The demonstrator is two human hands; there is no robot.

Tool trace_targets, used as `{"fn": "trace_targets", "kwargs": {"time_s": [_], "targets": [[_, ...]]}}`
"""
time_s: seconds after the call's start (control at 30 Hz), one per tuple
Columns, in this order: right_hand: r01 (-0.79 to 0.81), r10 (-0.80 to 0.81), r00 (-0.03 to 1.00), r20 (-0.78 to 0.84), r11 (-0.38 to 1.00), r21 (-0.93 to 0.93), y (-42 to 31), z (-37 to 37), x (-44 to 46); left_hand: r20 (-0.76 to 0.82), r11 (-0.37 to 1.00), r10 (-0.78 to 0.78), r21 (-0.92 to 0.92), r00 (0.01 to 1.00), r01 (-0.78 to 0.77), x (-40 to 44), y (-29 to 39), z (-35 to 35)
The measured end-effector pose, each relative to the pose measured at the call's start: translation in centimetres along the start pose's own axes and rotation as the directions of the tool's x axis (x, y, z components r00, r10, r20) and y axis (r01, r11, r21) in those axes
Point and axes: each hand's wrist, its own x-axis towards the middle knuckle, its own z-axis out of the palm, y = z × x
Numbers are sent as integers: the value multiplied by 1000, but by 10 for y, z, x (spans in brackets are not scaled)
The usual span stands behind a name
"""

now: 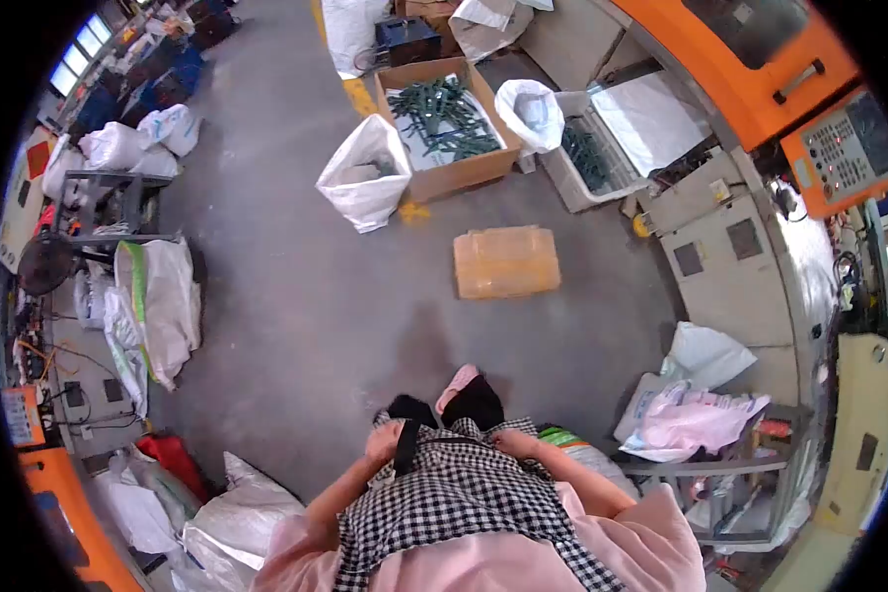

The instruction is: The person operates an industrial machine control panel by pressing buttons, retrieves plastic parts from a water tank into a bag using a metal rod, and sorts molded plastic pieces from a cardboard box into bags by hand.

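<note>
My left hand [384,442] is at waist height with its fingers curled, beside a dark strip [406,447] that hangs against the checked apron [464,493]. The frame is too coarse to tell what those fingers hold. At the other side of the apron, my right hand [513,443] is closed against the cloth, seemingly gripping its edge. On the floor ahead lies a cardboard box [506,262] covered with shiny tape, out of reach of both hands.
Ahead stand an open carton [464,176] of dark green parts, a white sack [363,173] and a grey crate [582,158]. Orange machines [750,59] line the right side. Sacks [168,306] stand on the left; a metal rack [730,493] with bags is at right.
</note>
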Motion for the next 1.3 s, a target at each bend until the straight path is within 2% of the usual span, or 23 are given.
{"fn": "trace_targets", "kwargs": {"time_s": [0.1,0.23,0.27,0.3,0.33,0.4,0.47,0.53,0.57,0.6,0.63,0.7,0.73,0.77,0.8,0.9,0.93,1.0,1.07,1.13,1.17,1.2,1.3], "targets": [[56,-52,997,-57,996,64,21,-60,15,236,998,65,2,970,-68,61,58,-66],[26,-11,998,-56,965,262,59,-124,58,338,943,329,-75,882,-324,160,65,-102],[-113,121,993,-8,952,283,67,-144,72,368,962,242,29,898,-271,179,99,-134],[60,-58,998,-19,989,135,75,-167,88,372,959,253,25,893,-282,213,109,-145],[36,-25,999,-34,932,362,69,-202,92,410,888,384,81,827,-453,250,115,-158],[6,22,999,-40,810,587,74,-239,114,358,547,776,29,519,-837,342,83,-146],[-109,124,992,30,702,704,59,-302,133,404,488,812,-76,421,-870,418,81,-183],[-373,277,927,253,608,701,19,-386,137,686,437,639,49,348,-898,440,134,-243],[-475,315,878,360,659,584,-2,-417,147,710,627,515,72,481,-776,439,150,-279],[-393,286,833,474,908,143,-3,-438,172,709,782,373,107,598,-614,439,168,-316],[-381,271,841,468,911,156,-14,-465,191,649,744,516,-18,558,-667,456,154,-325],[-373,380,837,395,923,-96,-40,-510,202,465,601,766,-274,443,-751,474,124,-316],[-77,185,892,414,962,-263,-50,-538,209,336,498,860,-390,384,-775,481,112,-306],[-76,185,887,423,962,-263,-57,-560,220,333,502,859,-396,389,-769,494,100,-295],[-77,150,960,238,954,-290,-62,-579,232,543,678,707,-338,453,-652,508,89,-282],[-88,47,979,-197,974,-207,-81,-648,267,741,945,276,-90,613,-316,525,133,-317],[-82,37,969,-243,980,-181,-68,-665,289,592,784,393,-616,704,80,537,130,-314],[-63,23,959,-282,989,-132,-45,-708,336,204,798,552,-411,809,-440,582,143,-346],[-16,-21,951,-308,993,-116,-11,-752,394,191,958,-14,-279,981,68,636,174,-357],[-28,-49,937,-346,976,-215,38,-784,462,-114,943,49,-322,992,-84,707,181,-363],[-74,-39,935,-353,951,-301,61,-799,500,-143,933,46,-347,989,-94,750,179,-357],[-84,-50,937,-345,928,-364,85,-812,535,-219,980,63,-172,974,-102,797,169,-335],[-191,25,929,-368,888,-419,133,-844,606,-282,984,9,-167,959,-58,913,170,-302]]}}
